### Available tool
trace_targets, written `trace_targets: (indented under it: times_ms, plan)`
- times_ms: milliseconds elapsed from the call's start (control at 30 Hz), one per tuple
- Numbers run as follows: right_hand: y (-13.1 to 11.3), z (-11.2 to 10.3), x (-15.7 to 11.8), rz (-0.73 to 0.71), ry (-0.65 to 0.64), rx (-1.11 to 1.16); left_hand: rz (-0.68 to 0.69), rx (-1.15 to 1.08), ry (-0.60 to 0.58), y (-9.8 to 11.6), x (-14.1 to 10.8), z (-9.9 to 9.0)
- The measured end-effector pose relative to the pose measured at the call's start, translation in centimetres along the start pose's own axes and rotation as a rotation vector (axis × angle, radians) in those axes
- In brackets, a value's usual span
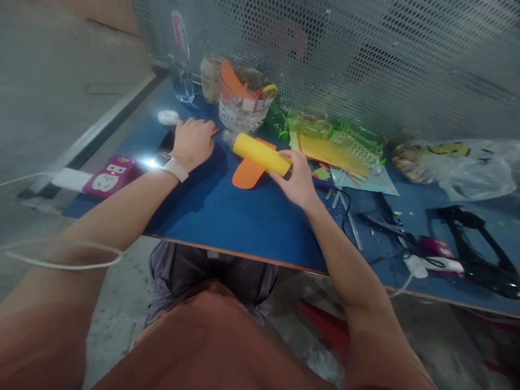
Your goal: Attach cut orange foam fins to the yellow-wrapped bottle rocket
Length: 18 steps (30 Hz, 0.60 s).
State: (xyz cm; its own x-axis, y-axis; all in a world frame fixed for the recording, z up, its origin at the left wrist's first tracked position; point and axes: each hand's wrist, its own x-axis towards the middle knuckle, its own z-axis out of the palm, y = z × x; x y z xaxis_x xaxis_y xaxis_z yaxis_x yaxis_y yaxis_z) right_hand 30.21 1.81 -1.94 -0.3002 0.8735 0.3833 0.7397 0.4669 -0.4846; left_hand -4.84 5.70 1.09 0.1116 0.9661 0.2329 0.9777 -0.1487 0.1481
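My right hand (298,179) grips the back end of a plastic bottle wrapped in yellow paper (260,153), thumb on the near side and fingers over the top. The bottle lies aslant above the table, its clear neck pointing left. Orange paper wings (246,173) stick out on both sides beneath it. My left hand (193,142), with a pale watch strap on the wrist, is closed low over the table, left of the bottle's neck. A thin red stick-like thing (215,131) pokes out at its fingertips; the rest of it is hidden.
Behind stands a white basket (241,114) with orange paper and yellow-handled scissors (269,91). A clear bottle (182,81) and purple power strip (109,176) are left. Green bottles (309,127), paper sheets (337,154), cables and a black tool (483,249) lie right.
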Motion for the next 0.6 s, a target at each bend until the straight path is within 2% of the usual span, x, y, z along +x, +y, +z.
trace_targets:
  times_ms: [133,200,300,400,467,600]
  plan:
    - [0.8,-1.1,0.1,0.011,0.044,-0.022,-0.003,0.056,0.0,-0.4,0.1,0.4]
    - [1.4,-2.5,0.3,0.05,0.065,-0.067,0.016,-0.015,0.072,-1.3,0.8,1.8]
    - [2.2,-4.9,0.5,0.223,0.044,-0.156,0.072,-0.166,0.25,-2.8,2.0,4.5]
    - [3.2,-6.6,0.7,0.332,-0.002,-0.258,0.131,-0.229,0.33,-3.5,2.6,6.5]
    - [3.8,-7.2,0.6,0.363,-0.041,-0.335,0.134,-0.272,0.328,-3.6,2.7,6.9]
    - [4.4,-7.8,0.2,0.411,-0.243,-0.476,0.061,-0.28,0.182,-3.6,2.7,7.0]
